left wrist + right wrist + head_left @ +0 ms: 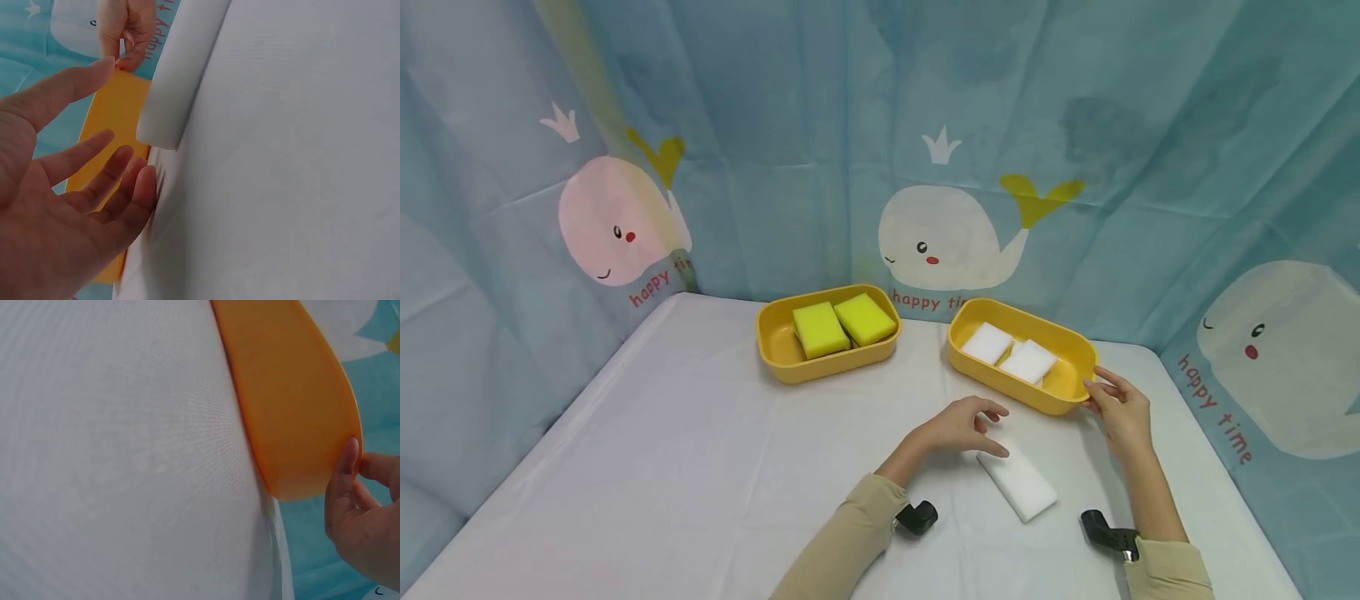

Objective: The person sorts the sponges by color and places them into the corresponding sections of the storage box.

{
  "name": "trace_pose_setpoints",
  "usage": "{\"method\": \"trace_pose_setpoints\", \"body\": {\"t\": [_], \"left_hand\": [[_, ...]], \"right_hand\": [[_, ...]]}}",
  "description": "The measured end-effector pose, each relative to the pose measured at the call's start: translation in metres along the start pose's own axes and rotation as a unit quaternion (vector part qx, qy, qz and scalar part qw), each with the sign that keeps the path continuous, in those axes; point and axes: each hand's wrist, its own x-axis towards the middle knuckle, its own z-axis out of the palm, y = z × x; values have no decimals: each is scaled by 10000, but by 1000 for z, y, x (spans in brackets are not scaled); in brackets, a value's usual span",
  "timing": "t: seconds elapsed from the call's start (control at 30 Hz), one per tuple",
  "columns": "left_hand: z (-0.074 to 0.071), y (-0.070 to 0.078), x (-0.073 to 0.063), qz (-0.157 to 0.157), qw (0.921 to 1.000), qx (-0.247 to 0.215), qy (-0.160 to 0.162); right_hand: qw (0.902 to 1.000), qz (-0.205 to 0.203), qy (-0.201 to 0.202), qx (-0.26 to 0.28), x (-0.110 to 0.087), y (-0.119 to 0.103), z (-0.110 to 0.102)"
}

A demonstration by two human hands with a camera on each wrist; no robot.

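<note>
My right hand (1122,410) pinches the near right rim of a yellow tray (1011,386), thumb on the outer wall, as the right wrist view shows. Two white sponge blocks (988,342) lie inside this tray. Fingers spread and relaxed, my left hand (961,425) hovers near the far end of a longer white sponge block (1021,483), which lies flat on the table. In the left wrist view, the left hand (75,187) holds nothing, and the white block (178,81) is beyond its fingertips.
To the left at the back stands a second yellow tray (775,358) with two yellow-green sponges (820,330), dark underneath. Behind the white-covered table (662,467) hangs a blue curtain (775,167) with whale prints. A black device is strapped at each wrist.
</note>
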Motion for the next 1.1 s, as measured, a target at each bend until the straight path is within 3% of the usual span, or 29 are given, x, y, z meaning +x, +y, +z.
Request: {"method": "trace_pose_setpoints", "body": {"t": [0.7,1.1], "left_hand": [[6,-4,-3,202,9936,772,-804],[10,-6,-3,-61,9952,613,-761]], "right_hand": [[9998,-29,30,-193,-1,1,1],[10000,-15,56,-68,-2,-1,1]]}}
